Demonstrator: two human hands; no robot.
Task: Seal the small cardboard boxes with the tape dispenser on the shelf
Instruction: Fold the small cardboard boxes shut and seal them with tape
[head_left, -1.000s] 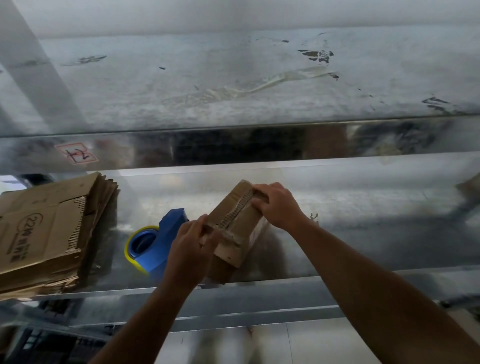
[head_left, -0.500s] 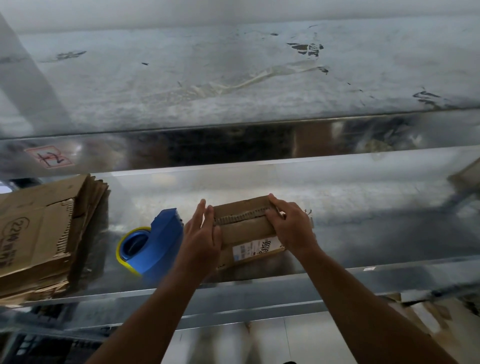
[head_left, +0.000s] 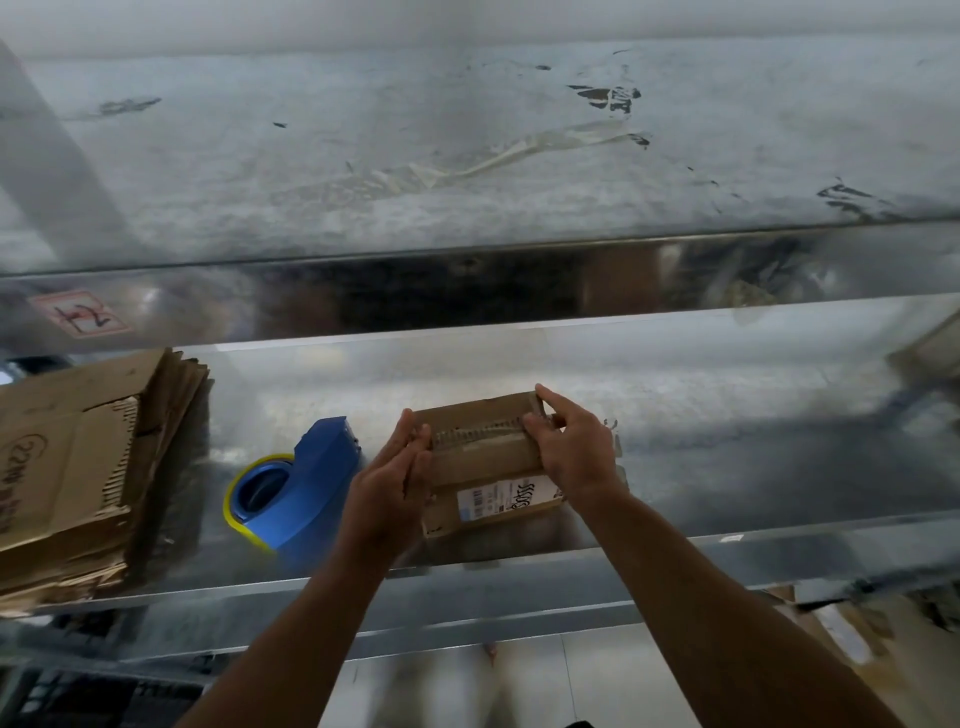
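On the shelf (head_left: 727, 467) just right of the dispenser (head_left: 306, 483), the box (head_left: 483, 457) sits clamped between the left hand (head_left: 387, 488) and right hand (head_left: 571, 452); it looks light, stiff-edged and crushable, best gripped at its ends

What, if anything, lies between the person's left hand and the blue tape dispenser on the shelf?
Nothing visible does. The left hand is at the left end of the small cardboard box, and the tape dispenser lies just to its left, with only bare shelf between.
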